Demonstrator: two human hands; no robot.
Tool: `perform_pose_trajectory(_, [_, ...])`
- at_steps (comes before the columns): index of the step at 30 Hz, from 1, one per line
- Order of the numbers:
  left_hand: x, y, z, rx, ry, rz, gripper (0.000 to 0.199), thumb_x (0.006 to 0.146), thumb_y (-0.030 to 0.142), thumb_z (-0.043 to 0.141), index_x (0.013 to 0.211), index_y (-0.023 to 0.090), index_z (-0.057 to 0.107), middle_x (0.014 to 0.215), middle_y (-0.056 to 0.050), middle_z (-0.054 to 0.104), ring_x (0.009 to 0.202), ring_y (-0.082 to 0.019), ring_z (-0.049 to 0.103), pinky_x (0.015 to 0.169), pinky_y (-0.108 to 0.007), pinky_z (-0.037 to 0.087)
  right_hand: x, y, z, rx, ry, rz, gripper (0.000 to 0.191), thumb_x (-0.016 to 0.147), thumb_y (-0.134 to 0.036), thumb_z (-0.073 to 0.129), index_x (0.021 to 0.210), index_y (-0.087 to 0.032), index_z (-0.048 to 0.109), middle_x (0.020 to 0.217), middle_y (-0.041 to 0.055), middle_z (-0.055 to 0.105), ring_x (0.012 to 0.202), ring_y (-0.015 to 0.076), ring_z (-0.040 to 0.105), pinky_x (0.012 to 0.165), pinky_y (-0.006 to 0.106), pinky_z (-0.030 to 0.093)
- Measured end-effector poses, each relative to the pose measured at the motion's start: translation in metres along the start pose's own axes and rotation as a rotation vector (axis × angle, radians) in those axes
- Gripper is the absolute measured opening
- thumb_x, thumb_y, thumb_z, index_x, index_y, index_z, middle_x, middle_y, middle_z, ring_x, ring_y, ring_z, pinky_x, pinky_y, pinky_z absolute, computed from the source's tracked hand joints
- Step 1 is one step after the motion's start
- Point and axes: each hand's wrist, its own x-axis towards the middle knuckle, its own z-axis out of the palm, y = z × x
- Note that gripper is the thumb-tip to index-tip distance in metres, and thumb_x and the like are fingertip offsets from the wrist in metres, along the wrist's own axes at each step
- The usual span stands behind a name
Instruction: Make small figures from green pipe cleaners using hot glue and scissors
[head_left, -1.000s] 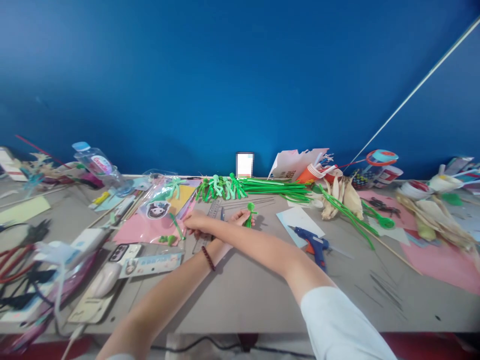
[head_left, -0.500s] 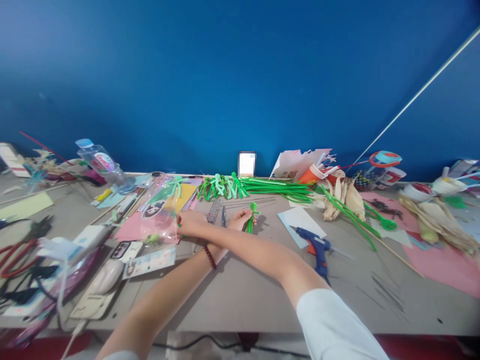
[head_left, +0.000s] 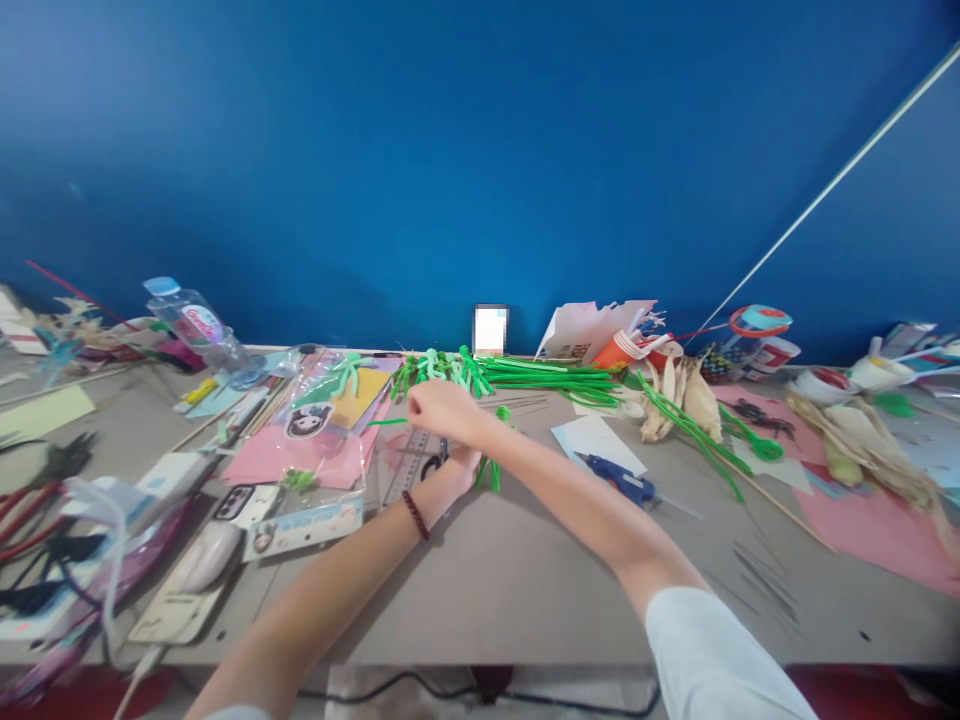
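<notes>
My left hand (head_left: 459, 470), with a dark red bead bracelet (head_left: 415, 515) at the wrist, is closed on a small green pipe-cleaner figure (head_left: 490, 472) with hanging legs. My right forearm crosses over the left one. My right hand (head_left: 439, 408) is closed in front of the row of green figures (head_left: 442, 370), and a thin green stem (head_left: 388, 421) sticks out to its left. Scissors (head_left: 435, 462) and a clear ruler (head_left: 406, 465) lie beside my left hand. Behind it lies a bundle of green pipe cleaners (head_left: 555, 376).
Pink paper (head_left: 259, 455) under clear plastic lies left, with a power strip (head_left: 169, 485), a water bottle (head_left: 199, 325) and a white mouse (head_left: 212, 556). To the right are a blue glue gun (head_left: 621, 478), white paper (head_left: 600, 440), dried husks (head_left: 701, 400) and orange cups (head_left: 619, 350).
My right hand has moved right from the plastic-covered paper towards my left hand, exposing a green stem beside it. The whole view has shifted slightly.
</notes>
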Motion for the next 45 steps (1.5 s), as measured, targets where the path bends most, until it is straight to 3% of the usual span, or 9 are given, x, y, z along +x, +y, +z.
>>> perform_pose_trajectory(3, [-0.003, 0.002, 0.003, 0.023, -0.014, -0.002, 0.024, 0.053, 0.024, 0.078, 0.067, 0.016, 0.061, 0.060, 0.000, 0.062, 0.058, -0.013, 0.056, 0.062, -0.025, 0.044, -0.029, 0.042, -0.026, 0.217, 0.168, -0.027, 0.009, 0.075, -0.020, 0.059, 0.071, -0.015, 0.066, 0.073, 0.0020, 0.067, 0.067, 0.0129, 0.059, 0.060, 0.022, 0.039])
perform_pose_trajectory(6, [-0.006, 0.005, 0.004, 0.028, -0.051, -0.021, 0.026, 0.054, 0.027, 0.078, 0.067, 0.015, 0.059, 0.059, 0.001, 0.061, 0.055, -0.011, 0.057, 0.059, -0.024, 0.044, -0.061, 0.089, -0.037, 0.357, 0.264, 0.100, 0.008, 0.074, -0.022, 0.061, 0.073, -0.016, 0.066, 0.072, 0.0015, 0.067, 0.068, 0.0131, 0.060, 0.063, 0.022, 0.041])
perform_pose_trajectory(10, [-0.010, 0.007, 0.006, 0.055, -0.053, -0.014, 0.028, 0.054, 0.030, 0.079, 0.066, 0.015, 0.058, 0.058, 0.002, 0.061, 0.052, -0.010, 0.056, 0.056, -0.022, 0.043, -0.100, 0.138, -0.038, 0.383, 0.323, 0.296, 0.009, 0.071, -0.024, 0.062, 0.077, -0.018, 0.067, 0.078, 0.0035, 0.069, 0.074, 0.0169, 0.063, 0.067, 0.025, 0.044])
perform_pose_trajectory(14, [-0.011, 0.006, 0.007, 0.094, -0.021, 0.036, 0.029, 0.056, 0.034, 0.078, 0.065, 0.015, 0.058, 0.057, 0.002, 0.059, 0.051, -0.009, 0.055, 0.055, -0.022, 0.044, -0.116, 0.160, -0.025, 0.270, 0.277, 0.380, 0.009, 0.072, -0.022, 0.061, 0.077, -0.018, 0.068, 0.079, 0.0042, 0.070, 0.072, 0.0172, 0.063, 0.064, 0.025, 0.042])
perform_pose_trajectory(20, [-0.011, 0.004, 0.005, 0.116, 0.007, 0.112, 0.031, 0.058, 0.037, 0.077, 0.068, 0.015, 0.057, 0.060, 0.003, 0.057, 0.054, -0.009, 0.055, 0.056, -0.023, 0.047, -0.103, 0.158, 0.008, 0.059, 0.256, 0.346, 0.010, 0.073, -0.022, 0.063, 0.079, -0.017, 0.069, 0.090, 0.0068, 0.068, 0.081, 0.0181, 0.061, 0.069, 0.025, 0.042])
perform_pose_trajectory(26, [-0.014, 0.013, 0.007, 0.178, 0.013, 0.239, 0.028, 0.064, 0.037, 0.074, 0.069, 0.015, 0.057, 0.060, 0.003, 0.058, 0.052, -0.008, 0.054, 0.054, -0.021, 0.044, -0.107, 0.128, 0.010, 0.422, 0.155, 0.254, 0.024, 0.070, -0.037, 0.066, 0.086, -0.019, 0.067, 0.085, 0.0029, 0.068, 0.066, 0.0134, 0.059, 0.059, 0.023, 0.043])
perform_pose_trajectory(31, [-0.023, 0.016, 0.015, 0.188, -0.001, 0.256, 0.028, 0.061, 0.036, 0.076, 0.068, 0.015, 0.059, 0.058, 0.002, 0.058, 0.051, -0.008, 0.053, 0.052, -0.020, 0.043, -0.108, 0.105, 0.007, 0.614, 0.264, 0.250, 0.017, 0.075, -0.033, 0.060, 0.078, -0.017, 0.065, 0.068, 0.0011, 0.065, 0.062, 0.0136, 0.059, 0.054, 0.022, 0.043])
perform_pose_trajectory(39, [-0.034, 0.028, 0.027, 0.136, 0.006, 0.152, 0.027, 0.061, 0.037, 0.076, 0.068, 0.015, 0.064, 0.064, -0.001, 0.062, 0.059, -0.011, 0.057, 0.058, -0.023, 0.047, -0.107, 0.102, 0.013, 0.844, 0.300, 0.267, 0.022, 0.074, -0.035, 0.058, 0.078, -0.015, 0.065, 0.068, 0.0016, 0.063, 0.046, 0.0082, 0.046, 0.041, 0.019, 0.038])
perform_pose_trajectory(45, [-0.036, 0.034, 0.030, 0.057, 0.024, 0.130, 0.024, 0.060, 0.032, 0.076, 0.067, 0.016, 0.061, 0.058, 0.002, 0.058, 0.052, -0.007, 0.051, 0.052, -0.020, 0.041, -0.105, 0.099, 0.015, 0.816, 0.369, 0.254, 0.020, 0.074, -0.035, 0.058, 0.074, -0.016, 0.065, 0.068, 0.0011, 0.063, 0.046, 0.0082, 0.045, 0.042, 0.019, 0.037])
